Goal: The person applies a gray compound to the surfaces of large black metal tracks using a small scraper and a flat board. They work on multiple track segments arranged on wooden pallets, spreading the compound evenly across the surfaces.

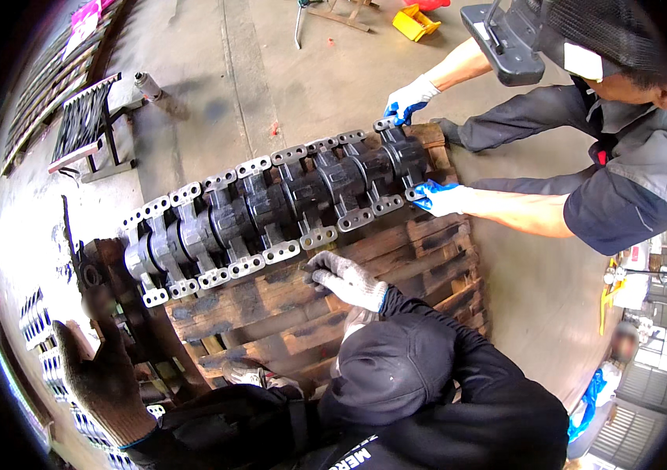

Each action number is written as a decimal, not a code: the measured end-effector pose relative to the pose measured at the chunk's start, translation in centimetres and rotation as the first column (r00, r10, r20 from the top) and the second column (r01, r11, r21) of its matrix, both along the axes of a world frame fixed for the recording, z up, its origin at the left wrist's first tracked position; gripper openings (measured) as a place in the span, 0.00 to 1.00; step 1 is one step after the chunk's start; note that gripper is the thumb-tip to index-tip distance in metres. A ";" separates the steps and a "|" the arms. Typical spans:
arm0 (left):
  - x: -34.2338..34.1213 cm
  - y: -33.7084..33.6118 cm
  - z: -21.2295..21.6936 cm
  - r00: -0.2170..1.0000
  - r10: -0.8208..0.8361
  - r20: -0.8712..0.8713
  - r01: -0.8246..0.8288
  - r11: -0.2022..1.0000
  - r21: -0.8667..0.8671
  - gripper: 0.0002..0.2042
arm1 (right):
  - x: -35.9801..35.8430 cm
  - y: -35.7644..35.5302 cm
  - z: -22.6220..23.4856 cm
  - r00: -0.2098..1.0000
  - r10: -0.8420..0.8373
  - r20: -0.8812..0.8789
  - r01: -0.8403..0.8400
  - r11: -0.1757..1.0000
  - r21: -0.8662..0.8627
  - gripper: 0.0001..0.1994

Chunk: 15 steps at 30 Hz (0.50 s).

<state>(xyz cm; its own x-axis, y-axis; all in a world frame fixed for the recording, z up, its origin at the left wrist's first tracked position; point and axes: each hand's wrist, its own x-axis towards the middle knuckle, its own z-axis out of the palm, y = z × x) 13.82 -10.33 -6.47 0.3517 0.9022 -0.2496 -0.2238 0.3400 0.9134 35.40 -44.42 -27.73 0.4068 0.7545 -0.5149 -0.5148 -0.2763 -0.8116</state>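
At the lower left I see my left hand (114,376) in a knitted work glove, raised close to view, thumb spread from the fingers. Its fingertips are blurred, beside a dark upright bar with a ring (92,274); I make out nothing gripped. My right hand is out of sight. Ahead, a row of black cast-metal track links (271,205) with pale drilled lugs rests across a wooden pallet (294,309). A capped person in black bends over the near side, a grey-gloved hand (349,282) by the lugs. Another person's blue-and-white gloves (437,198) touch the right end link.
A metal stand (83,125) and a cylindrical can (148,86) are at the far left. More drilled links (52,360) lie beyond my left hand. A yellow bin (416,23) sits at the back. The capped person's body (443,423) blocks the lower middle.
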 end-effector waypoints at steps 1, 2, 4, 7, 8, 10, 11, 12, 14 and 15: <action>-0.1 -0.1 0.0 0.965 -0.008 -0.262 0.060 0.979 0.192 0.21 | -0.1 0.0 -0.2 1.000 0.023 0.016 -0.023 0.999 -0.025 0.08; 0.0 -0.4 0.0 0.865 0.037 -0.500 0.165 0.920 0.354 0.22 | -0.7 0.4 0.2 0.998 0.012 0.057 -0.006 0.993 -0.118 0.08; -0.2 -0.3 -0.4 0.724 0.138 -0.676 0.314 0.806 0.501 0.22 | -0.9 -0.3 -1.0 0.978 0.041 0.205 -0.014 0.991 -0.132 0.07; -0.6 0.7 -1.3 0.789 0.122 -0.602 0.303 0.776 0.553 0.21 | -1.9 -0.7 -0.9 0.949 -0.154 0.275 0.193 0.974 -0.122 0.07; -0.5 0.7 -1.4 0.823 0.094 -0.560 0.277 0.795 0.540 0.20 | -2.4 -1.0 -1.2 0.923 -0.242 0.299 0.280 0.956 -0.091 0.08; -0.1 0.9 -1.5 0.851 0.033 -0.525 0.254 0.848 0.465 0.20 | -2.5 -1.7 -1.7 0.883 -0.382 0.274 0.426 0.896 -0.122 0.11; 0.3 1.1 -1.2 0.848 -0.004 -0.530 0.257 0.878 0.403 0.21 | -2.2 -1.6 -2.1 0.804 -0.474 0.359 0.542 0.833 -0.113 0.10; 0.3 1.4 -1.2 0.870 -0.034 -0.492 0.231 0.909 0.346 0.21 | -1.9 -1.9 -2.2 0.797 -0.545 0.262 0.596 0.779 -0.193 0.12; 0.1 2.1 -1.0 0.928 -0.060 -0.368 0.155 0.960 0.233 0.20 | -1.3 -2.0 -3.7 0.723 -0.671 0.164 0.686 0.672 -0.278 0.19; 0.0 2.6 -1.5 0.942 -0.070 -0.328 0.148 0.965 0.217 0.20 | -0.8 -2.5 -4.8 0.734 -0.657 0.174 0.671 0.661 -0.337 0.21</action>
